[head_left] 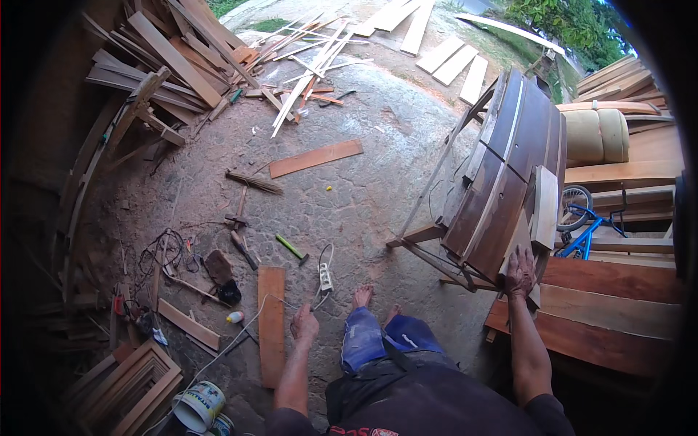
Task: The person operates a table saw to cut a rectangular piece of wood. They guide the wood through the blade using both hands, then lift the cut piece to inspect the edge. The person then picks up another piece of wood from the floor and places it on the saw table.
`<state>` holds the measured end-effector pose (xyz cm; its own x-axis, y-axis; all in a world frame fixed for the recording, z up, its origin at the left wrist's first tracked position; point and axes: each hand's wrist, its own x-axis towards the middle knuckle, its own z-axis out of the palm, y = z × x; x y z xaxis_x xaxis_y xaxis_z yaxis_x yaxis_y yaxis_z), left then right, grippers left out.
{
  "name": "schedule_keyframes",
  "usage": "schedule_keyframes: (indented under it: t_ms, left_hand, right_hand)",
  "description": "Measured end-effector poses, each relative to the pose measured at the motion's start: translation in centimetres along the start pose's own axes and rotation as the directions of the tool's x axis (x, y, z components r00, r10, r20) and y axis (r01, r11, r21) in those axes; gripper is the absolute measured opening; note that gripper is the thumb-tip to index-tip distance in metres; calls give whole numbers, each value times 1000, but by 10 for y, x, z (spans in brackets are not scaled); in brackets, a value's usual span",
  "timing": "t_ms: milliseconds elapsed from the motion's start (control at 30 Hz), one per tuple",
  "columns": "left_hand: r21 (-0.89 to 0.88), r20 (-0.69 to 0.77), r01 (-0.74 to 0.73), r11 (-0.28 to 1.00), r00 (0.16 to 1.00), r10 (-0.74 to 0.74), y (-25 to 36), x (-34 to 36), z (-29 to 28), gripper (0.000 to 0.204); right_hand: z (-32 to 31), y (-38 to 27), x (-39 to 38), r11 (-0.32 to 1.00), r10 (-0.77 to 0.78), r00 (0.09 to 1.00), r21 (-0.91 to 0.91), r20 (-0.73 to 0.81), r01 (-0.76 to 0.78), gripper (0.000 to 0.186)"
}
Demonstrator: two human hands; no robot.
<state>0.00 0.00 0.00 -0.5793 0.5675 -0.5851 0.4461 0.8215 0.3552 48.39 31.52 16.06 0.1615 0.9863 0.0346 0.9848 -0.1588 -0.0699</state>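
Head view: right hand (520, 275) is resting open on tan wooden plank (517, 238) — left hand (304, 325) curled, grip unclear; dark-brown wooden boards (527, 138) already laid.

A head-worn fisheye looks steeply down past the person's torso (429, 400) and forward across the floor (378, 218).

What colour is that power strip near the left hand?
The power strip is white, best seen in the head view.

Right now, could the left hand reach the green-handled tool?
Probably not without stooping: the left hand is above the floor where the green-handled tool lies, though nothing covers it.
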Motion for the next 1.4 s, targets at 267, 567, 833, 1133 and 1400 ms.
schedule_keyframes:
  t_ms: [267,567,833,1133,1400]
  left_hand:
    - [139,106,182,973,975,-198,-105,-18,36,27]
    - [517,91,225,826,945,-315,-216,-31,68,42]
    - [95,239,145,985,957,-164,-142,-78,63,59]
    - [-280,245,272,921,947,-206,-100,-178,163,55]
    - [-533,233,466,706,883,-408,-162,-242,242,50]
  right_hand:
    - [11,11,4,998,-67,996,-19,-55,66,52]
    - [16,15,11,994,-106,994,11,-35,106,51]
    - [-8,-7,-6,998,-54,999,27,9,53,55]
    - [9,7,1,992,-122,992,-32,-17,121,57]
    - [12,8,1,986,-161,987,-36,-9,160,56]
